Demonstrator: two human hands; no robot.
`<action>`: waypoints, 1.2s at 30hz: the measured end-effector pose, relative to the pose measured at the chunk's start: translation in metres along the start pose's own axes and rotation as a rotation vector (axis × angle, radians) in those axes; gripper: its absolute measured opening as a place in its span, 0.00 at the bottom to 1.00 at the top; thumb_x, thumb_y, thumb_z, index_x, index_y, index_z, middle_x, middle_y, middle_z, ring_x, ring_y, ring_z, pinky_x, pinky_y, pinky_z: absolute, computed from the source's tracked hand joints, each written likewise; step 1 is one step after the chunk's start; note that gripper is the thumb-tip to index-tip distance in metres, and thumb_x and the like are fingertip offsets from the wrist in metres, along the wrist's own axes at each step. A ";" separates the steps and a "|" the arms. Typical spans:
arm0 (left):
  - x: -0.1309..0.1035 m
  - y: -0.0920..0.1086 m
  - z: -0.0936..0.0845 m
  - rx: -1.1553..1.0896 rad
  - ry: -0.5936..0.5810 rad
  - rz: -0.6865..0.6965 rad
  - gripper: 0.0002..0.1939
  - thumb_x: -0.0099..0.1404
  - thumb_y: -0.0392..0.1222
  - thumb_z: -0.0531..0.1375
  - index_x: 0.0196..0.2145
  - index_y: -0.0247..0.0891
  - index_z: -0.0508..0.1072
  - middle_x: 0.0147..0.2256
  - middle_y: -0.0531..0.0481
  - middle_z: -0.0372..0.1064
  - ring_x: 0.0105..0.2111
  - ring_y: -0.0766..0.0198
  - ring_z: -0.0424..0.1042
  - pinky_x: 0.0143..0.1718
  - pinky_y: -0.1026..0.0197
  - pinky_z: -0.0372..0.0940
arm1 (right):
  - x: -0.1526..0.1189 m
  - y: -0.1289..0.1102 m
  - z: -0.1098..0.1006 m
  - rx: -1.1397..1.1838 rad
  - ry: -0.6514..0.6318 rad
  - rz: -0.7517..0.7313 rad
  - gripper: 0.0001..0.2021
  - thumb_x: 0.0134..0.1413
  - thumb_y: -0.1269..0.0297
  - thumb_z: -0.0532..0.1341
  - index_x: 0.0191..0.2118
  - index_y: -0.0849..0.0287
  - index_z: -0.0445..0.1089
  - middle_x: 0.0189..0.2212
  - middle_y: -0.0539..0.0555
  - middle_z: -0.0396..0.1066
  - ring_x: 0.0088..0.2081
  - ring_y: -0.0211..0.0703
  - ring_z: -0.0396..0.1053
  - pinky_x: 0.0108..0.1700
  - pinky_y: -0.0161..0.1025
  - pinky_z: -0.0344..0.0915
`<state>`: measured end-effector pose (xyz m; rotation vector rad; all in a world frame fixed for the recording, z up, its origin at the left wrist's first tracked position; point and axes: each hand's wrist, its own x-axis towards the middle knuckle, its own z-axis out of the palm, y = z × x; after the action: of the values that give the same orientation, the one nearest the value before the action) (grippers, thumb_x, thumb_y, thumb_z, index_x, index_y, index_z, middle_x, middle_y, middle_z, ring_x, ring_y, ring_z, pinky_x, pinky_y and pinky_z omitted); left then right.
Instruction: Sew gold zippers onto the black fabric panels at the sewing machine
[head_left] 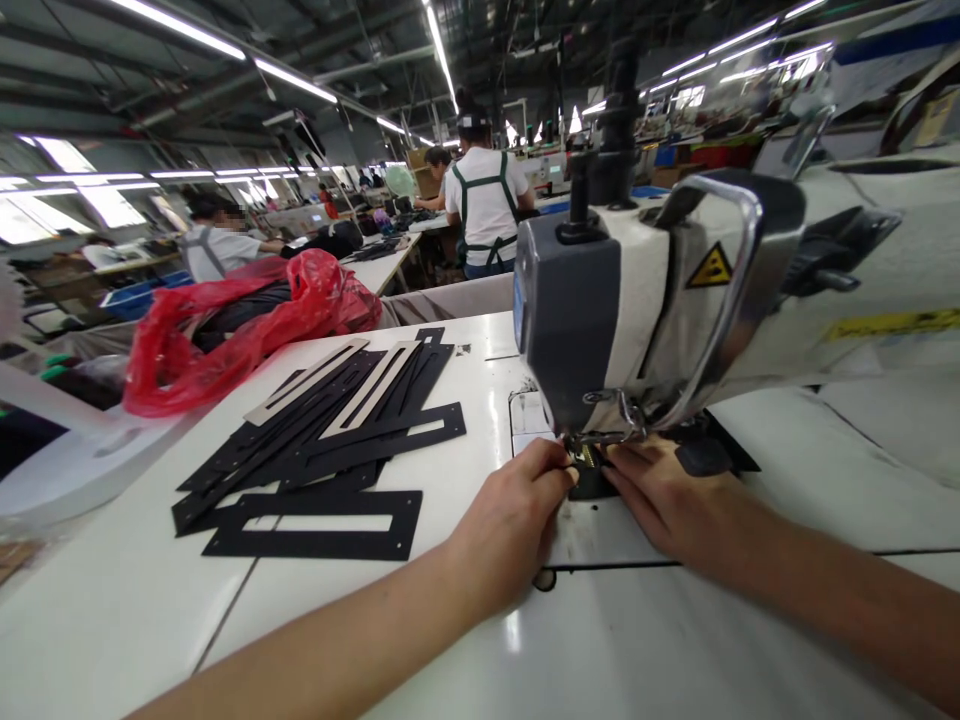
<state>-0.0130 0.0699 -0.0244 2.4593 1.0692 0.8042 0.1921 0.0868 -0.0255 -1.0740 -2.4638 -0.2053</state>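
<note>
A white industrial sewing machine [675, 290] stands on the white table [150, 600] right in front of me. Both hands reach under its head at the needle area. My left hand [510, 520] has its fingertips pinched near the presser foot [592, 445]. My right hand [667, 495] lies flat on a small dark piece [705, 455] on the machine bed, fingers pointing at the needle. What the left fingertips pinch is too small to make out.
A fanned pile of black slotted frame pieces [322, 440], two pale ones among them, lies to the left. Behind it sits a red plastic bag [247, 320]. Other people work at tables further back, one in a white shirt with green apron straps [487, 205].
</note>
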 end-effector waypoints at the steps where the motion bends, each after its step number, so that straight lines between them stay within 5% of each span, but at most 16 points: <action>1: 0.001 0.000 0.000 -0.006 0.001 -0.001 0.15 0.62 0.25 0.50 0.42 0.34 0.69 0.46 0.43 0.61 0.42 0.60 0.68 0.43 0.59 0.67 | 0.000 0.001 0.001 0.005 -0.002 0.004 0.11 0.60 0.67 0.48 0.35 0.61 0.66 0.31 0.57 0.70 0.33 0.46 0.68 0.36 0.42 0.65; 18: 0.003 -0.001 0.004 0.045 0.018 0.011 0.14 0.62 0.25 0.49 0.41 0.31 0.70 0.42 0.42 0.63 0.42 0.60 0.67 0.45 0.59 0.66 | 0.003 0.008 0.007 0.003 0.072 -0.018 0.12 0.60 0.68 0.48 0.37 0.61 0.69 0.35 0.59 0.72 0.36 0.47 0.70 0.39 0.43 0.66; 26: 0.002 0.000 0.004 0.290 0.060 0.080 0.14 0.60 0.28 0.53 0.43 0.34 0.70 0.46 0.44 0.66 0.49 0.58 0.65 0.58 0.51 0.53 | 0.004 0.010 0.006 0.033 0.088 -0.044 0.11 0.60 0.68 0.49 0.39 0.62 0.67 0.35 0.60 0.72 0.38 0.48 0.70 0.38 0.42 0.67; 36: 0.007 -0.006 0.003 0.288 0.081 0.088 0.08 0.64 0.33 0.54 0.39 0.38 0.71 0.45 0.49 0.70 0.48 0.61 0.67 0.59 0.50 0.50 | 0.005 0.013 0.009 0.017 0.089 -0.014 0.11 0.60 0.66 0.49 0.37 0.60 0.68 0.32 0.58 0.72 0.37 0.47 0.71 0.37 0.41 0.67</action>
<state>-0.0105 0.0786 -0.0274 2.7512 1.1854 0.8331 0.1954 0.1012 -0.0315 -1.0182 -2.3907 -0.2305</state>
